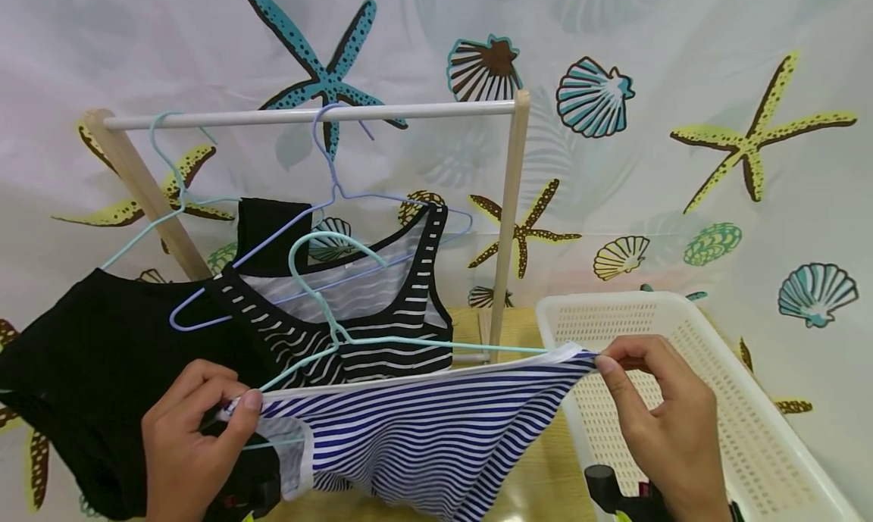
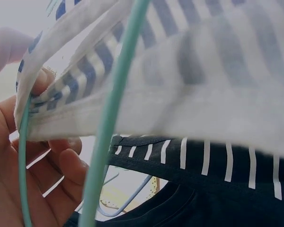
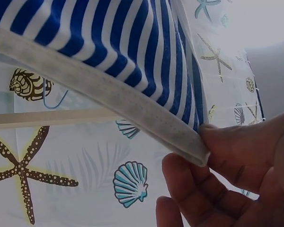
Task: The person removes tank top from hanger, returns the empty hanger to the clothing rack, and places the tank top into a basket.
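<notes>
A blue-and-white striped garment (image 1: 423, 423) with white trim is stretched across a mint-green hanger (image 1: 443, 344) in front of the rack. My left hand (image 1: 194, 431) pinches its left corner between thumb and fingers. In the left wrist view, the green hanger (image 2: 116, 80) runs inside that corner, close against the fingers. My right hand (image 1: 671, 416) pinches the opposite corner by the white edge. The right wrist view shows the right thumb and finger on the tip of the garment (image 3: 132, 80). The hanger's right end is hidden by the cloth.
Behind the garment stands a rack with a white rail (image 1: 436, 111). From it hang a black-and-white striped tank top (image 1: 382, 348) on a lilac hanger (image 1: 273, 242) and a black garment (image 1: 136, 332) on a green hanger (image 1: 139, 238). A white plastic basket (image 1: 614, 302) stands at right on the wooden table (image 1: 546, 461).
</notes>
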Demonstrator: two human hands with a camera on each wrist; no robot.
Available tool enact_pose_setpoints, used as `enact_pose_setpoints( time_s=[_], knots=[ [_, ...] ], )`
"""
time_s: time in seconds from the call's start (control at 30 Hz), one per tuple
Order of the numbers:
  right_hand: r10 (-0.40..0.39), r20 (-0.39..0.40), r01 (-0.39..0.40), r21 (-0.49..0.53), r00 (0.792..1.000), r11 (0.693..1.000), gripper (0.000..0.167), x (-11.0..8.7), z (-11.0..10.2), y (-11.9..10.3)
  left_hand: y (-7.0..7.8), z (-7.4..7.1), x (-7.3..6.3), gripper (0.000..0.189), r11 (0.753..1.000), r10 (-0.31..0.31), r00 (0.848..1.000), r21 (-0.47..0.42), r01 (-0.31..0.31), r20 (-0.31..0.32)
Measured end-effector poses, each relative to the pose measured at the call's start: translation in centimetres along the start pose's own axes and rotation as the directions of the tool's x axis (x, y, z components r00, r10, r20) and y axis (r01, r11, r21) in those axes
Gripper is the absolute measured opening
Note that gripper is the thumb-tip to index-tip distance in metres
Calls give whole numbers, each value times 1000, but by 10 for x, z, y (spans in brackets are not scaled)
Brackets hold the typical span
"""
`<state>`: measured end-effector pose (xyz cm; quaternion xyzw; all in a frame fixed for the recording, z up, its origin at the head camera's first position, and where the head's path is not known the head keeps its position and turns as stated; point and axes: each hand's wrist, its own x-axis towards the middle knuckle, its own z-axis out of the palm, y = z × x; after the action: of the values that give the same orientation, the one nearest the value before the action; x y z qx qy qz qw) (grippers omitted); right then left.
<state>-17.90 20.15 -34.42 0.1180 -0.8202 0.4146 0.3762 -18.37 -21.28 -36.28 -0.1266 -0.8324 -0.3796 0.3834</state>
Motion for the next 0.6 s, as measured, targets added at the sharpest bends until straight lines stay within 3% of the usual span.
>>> enact_pose_setpoints(
  time_s=[0.4, 0.6],
  knots=[
    [14, 23, -13, -47, 1000, 999, 22, -1, -1, 1, 3, 0, 1, 21, 995, -77, 997, 55, 78, -23],
    [29, 29, -27, -68, 999, 997, 21, -1, -1, 0, 3, 0, 1, 21, 995, -77, 997, 63, 79, -30]
  ],
)
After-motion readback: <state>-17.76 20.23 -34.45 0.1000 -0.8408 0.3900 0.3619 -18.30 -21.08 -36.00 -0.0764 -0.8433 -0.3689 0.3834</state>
